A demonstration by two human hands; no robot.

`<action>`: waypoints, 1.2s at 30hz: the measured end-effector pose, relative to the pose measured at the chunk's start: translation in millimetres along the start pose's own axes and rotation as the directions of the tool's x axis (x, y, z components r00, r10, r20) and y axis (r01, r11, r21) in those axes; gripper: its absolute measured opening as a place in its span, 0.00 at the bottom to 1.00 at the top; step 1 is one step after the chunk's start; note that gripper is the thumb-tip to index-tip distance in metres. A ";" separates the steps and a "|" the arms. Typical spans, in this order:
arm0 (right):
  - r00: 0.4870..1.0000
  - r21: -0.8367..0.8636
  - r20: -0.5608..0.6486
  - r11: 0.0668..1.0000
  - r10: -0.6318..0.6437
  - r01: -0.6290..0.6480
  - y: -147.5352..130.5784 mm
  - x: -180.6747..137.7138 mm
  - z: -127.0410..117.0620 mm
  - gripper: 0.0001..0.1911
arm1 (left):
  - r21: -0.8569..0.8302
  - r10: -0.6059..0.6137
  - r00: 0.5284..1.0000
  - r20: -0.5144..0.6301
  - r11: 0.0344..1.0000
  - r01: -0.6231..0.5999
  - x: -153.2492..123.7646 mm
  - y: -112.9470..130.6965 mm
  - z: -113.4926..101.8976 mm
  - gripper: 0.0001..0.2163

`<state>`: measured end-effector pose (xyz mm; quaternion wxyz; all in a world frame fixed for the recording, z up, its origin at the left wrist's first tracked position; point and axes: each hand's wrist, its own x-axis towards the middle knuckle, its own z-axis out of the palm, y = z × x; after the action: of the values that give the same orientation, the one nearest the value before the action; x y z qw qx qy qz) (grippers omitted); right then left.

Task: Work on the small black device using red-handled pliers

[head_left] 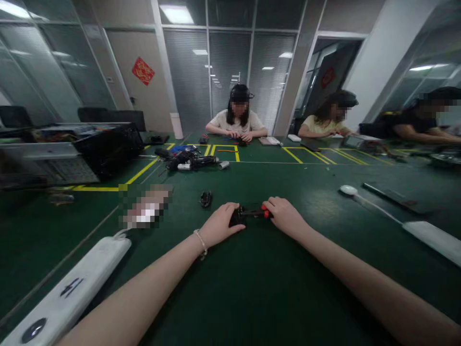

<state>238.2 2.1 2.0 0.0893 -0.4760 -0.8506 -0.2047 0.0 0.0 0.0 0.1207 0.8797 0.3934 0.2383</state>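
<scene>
My left hand [219, 225] is closed around a small black part [236, 217] on the green table, its thumb along the near side. In my right hand [284, 215] are slim pliers [265, 211] with red grips, mostly covered by the fingers. Their dark, thin jaws point left and reach the black part. Whether the jaws grip it I cannot tell. A second small black part [206, 199] lies by itself, beyond my left hand and a little to its left.
A white power strip [72, 283] lies at left, near a blurred-out item [147, 206]. Tools and cables [185, 157] are heaped farther back, beside an opened computer case [108, 149]. At right lie a white round-ended device [348, 191] and a white strip [432, 235]. Several people sit opposite.
</scene>
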 end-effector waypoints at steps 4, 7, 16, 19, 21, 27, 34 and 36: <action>1.000 0.016 0.003 1.000 0.005 -0.005 -0.2 0.8 -1.3 0.15 | -0.018 0.006 1.000 0.003 1.000 -0.006 0.6 -1.3 1.9 0.24; 0.999 0.031 0.012 0.999 0.031 -0.031 -1.9 1.0 -4.8 0.16 | -0.033 -0.006 1.000 0.018 0.999 0.007 0.5 -1.6 1.5 0.25; 1.000 0.067 0.017 0.997 0.021 -0.022 -0.3 0.3 -5.5 0.18 | -0.046 -0.019 1.000 0.025 0.999 0.020 0.5 -2.3 0.7 0.25; 1.000 0.079 0.009 0.997 0.013 -0.014 0.8 0.0 -3.1 0.18 | -0.049 -0.026 0.999 0.028 0.998 0.027 0.6 -1.2 0.3 0.25; 1.000 0.083 0.010 0.996 0.018 -0.019 0.7 -0.2 -2.7 0.17 | -0.049 -0.034 0.999 0.037 0.998 0.036 0.8 -0.2 -0.6 0.25; 0.999 0.079 0.019 0.996 0.037 -0.038 -0.5 0.1 -4.1 0.18 | -0.045 -0.028 0.999 0.027 0.999 0.029 0.7 -0.2 -0.8 0.25; 1.000 0.063 0.004 0.998 0.012 -0.012 0.8 0.9 -2.0 0.18 | -0.042 -0.017 1.000 0.020 0.999 0.018 0.4 -1.1 0.6 0.24; 1.000 0.064 -0.006 0.998 0.006 -0.006 0.8 1.2 -0.8 0.18 | -0.043 -0.015 1.000 0.017 0.999 0.016 0.6 -1.1 0.8 0.25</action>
<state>238.2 3.0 3.4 0.1080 -0.4747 -0.8551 -0.1785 0.0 1.2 -1.0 0.1449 0.8758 0.3939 0.2382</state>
